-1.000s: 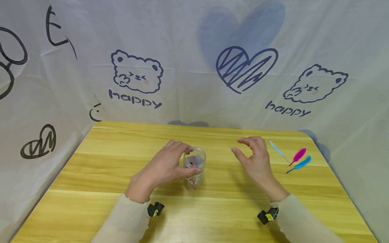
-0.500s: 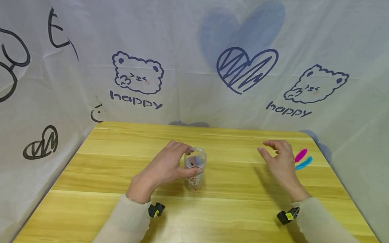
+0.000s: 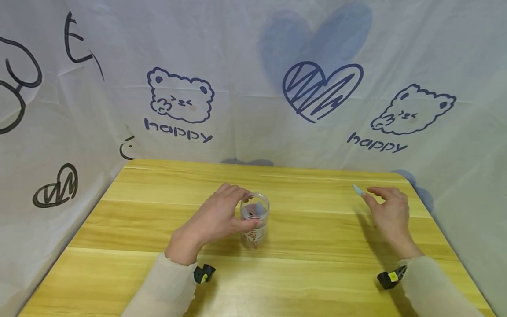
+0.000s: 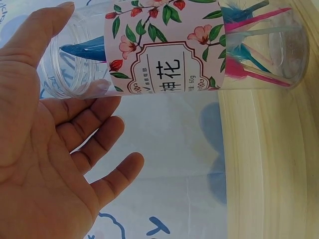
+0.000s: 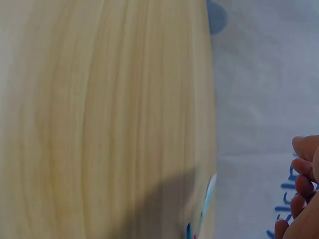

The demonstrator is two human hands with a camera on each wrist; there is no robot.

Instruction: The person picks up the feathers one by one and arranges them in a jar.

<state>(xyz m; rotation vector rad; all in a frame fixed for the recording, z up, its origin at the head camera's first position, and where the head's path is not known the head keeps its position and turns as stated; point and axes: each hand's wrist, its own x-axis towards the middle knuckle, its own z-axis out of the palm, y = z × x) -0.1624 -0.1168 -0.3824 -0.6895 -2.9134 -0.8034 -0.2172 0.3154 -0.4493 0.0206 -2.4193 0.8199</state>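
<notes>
My left hand (image 3: 214, 215) grips jar (image 4: 167, 47); right hand (image 3: 390, 215), fingertips apart, near table (image 3: 309, 264) far-right corner; careless brush could sweep pale feather (image 3: 358, 189) off.

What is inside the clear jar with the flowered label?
A blue feather shows above the label; blue, pink and pale quills below. What the label covers, and the count, cannot be seen.

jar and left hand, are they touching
Touching: the head view shows the left hand curled round the jar, thumb across its near side and fingertips at its rim.
</notes>
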